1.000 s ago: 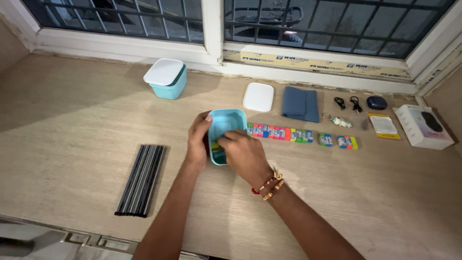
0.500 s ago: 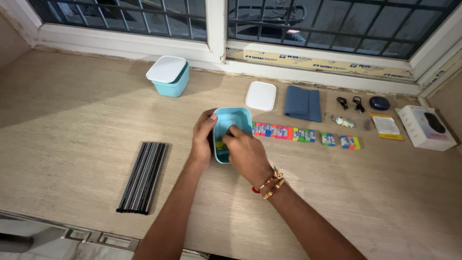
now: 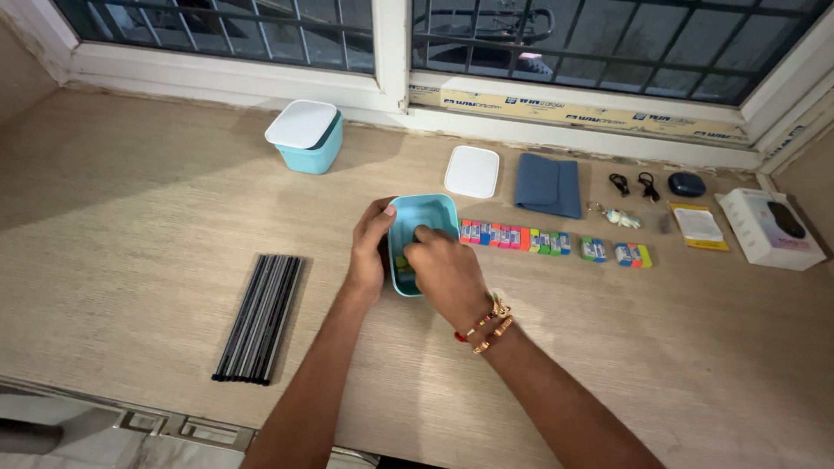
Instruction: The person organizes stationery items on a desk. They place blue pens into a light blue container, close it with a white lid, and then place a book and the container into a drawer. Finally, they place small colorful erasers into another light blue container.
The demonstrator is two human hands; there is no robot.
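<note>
At the middle of the frame we see a small open teal box on the bench, with small coloured pieces lying inside it. Our left hand wraps its left wall, fingers closed on the rim, steadying it. Our right hand reaches down into the box; its fingers are curled over the pieces, and we cannot tell whether they pinch one. We judge the box light, stiff and rather smooth plastic, best held by its side walls; the pieces look small, light and firm, suited to a fingertip pinch. Just right of the box runs a row of coloured erasers. Above it lies a white lid, and at upper left a closed teal box. At lower left lies a bundle of dark pencils
</note>
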